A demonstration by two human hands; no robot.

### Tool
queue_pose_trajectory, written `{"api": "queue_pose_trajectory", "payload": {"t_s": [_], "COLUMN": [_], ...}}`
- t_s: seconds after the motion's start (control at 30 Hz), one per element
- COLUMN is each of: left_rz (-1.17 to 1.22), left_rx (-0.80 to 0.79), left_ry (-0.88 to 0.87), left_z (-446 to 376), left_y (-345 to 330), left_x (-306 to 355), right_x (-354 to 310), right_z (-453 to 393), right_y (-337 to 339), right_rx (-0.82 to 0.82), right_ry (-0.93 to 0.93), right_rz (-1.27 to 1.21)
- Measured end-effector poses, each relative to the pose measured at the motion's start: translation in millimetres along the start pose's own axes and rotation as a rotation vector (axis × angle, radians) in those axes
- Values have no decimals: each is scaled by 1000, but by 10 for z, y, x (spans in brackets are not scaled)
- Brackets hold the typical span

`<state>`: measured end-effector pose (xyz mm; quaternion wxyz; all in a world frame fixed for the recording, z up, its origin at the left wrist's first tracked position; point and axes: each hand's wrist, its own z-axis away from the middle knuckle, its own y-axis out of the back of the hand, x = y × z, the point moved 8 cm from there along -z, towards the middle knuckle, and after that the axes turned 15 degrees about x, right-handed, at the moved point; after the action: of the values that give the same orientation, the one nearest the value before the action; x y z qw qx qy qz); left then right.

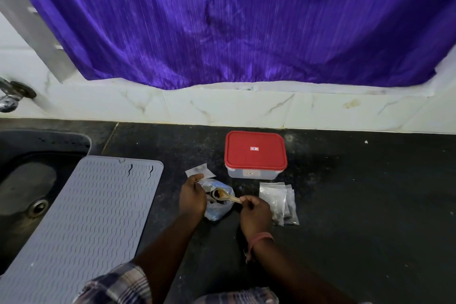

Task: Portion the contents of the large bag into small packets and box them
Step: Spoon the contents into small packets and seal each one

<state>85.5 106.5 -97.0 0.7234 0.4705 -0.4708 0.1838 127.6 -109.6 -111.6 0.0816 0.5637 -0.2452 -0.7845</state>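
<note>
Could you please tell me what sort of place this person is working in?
Most likely a home kitchen: a dark stone counter with a built-in sink at the left, a tap on the tiled wall, and a grey ribbed drying mat lying partly over the sink.

A person's left hand [192, 196] grips the rim of a clear plastic bag [218, 205] on a dark worktop [345, 192] while the right hand [255, 212] pinches the handle of a wooden spoon [225, 196], its bowl lying in the bag's mouth. A small packet [199, 171] lies just behind the left hand. A red-lidded box [255, 154], closed, stands beyond; a stack of small packets [278, 202] lies just right of the right hand. A grey ribbed mat [86, 217] partly covers the sink [27, 185] at left, below a purple curtain [234, 20].
</note>
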Motion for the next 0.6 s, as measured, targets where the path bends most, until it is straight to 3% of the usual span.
{"api": "queue_pose_trajectory", "payload": {"t_s": [0.3,0.5,0.6], "left_rz": [112,290,174], "left_rx": [-24,-22,12], "left_ry": [85,257,191], "left_z": [6,-84,-70], "left_y": [7,52,131], "left_x": [-10,-137,-89], "right_x": [31,-108,-193], "right_z": [-7,-33,-31], "right_y": [23,91,134], "right_rx": [-20,10,17], "right_ry": [-52,-36,-14], "right_rz": [-38,-122,-139]}}
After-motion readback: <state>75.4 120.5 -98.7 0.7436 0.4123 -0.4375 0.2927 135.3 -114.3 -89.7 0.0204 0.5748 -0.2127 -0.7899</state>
